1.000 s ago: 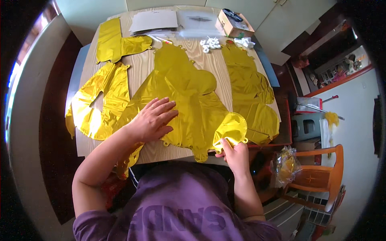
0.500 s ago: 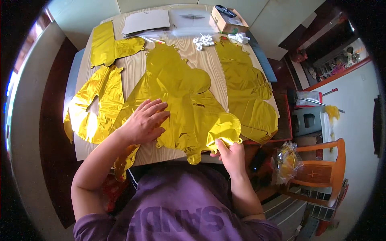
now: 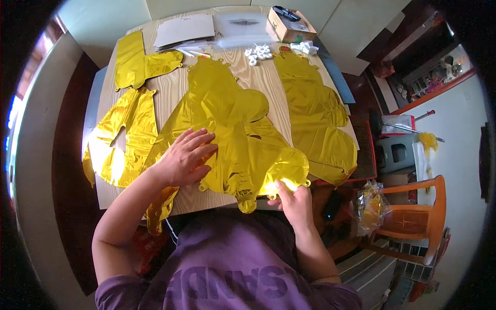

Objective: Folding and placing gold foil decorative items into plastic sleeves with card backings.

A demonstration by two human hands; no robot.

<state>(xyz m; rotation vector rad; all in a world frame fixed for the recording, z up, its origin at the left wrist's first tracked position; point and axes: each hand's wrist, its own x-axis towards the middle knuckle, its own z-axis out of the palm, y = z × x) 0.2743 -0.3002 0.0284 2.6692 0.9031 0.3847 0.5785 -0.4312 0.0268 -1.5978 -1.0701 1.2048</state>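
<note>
A flat, uninflated gold foil balloon [image 3: 227,119] with small tabs along its edge lies across the middle of the table, its near end reaching over the front edge. My left hand [image 3: 187,157] rests on its left part, fingers stretched out and palm down. At the near right corner my right hand [image 3: 293,200] pinches the foil's edge between thumb and fingers, where the foil shines brightly. More flat gold foil balloons lie around it: an A-shaped one [image 3: 139,113] at left, one [image 3: 132,62] at far left, and a long one [image 3: 315,113] at right.
White rolls of ribbon or tape [image 3: 257,53] and thin white sticks [image 3: 191,52] lie at the back. Behind them are a stack of card sheets [image 3: 185,30] and an open box [image 3: 292,26]. A wooden chair [image 3: 408,219] with a clear plastic bag [image 3: 371,206] stands at right.
My right hand has shifted slightly at the foil's near right edge, and the corner under it lies flatter and catches more light. The left hand stays in place.
</note>
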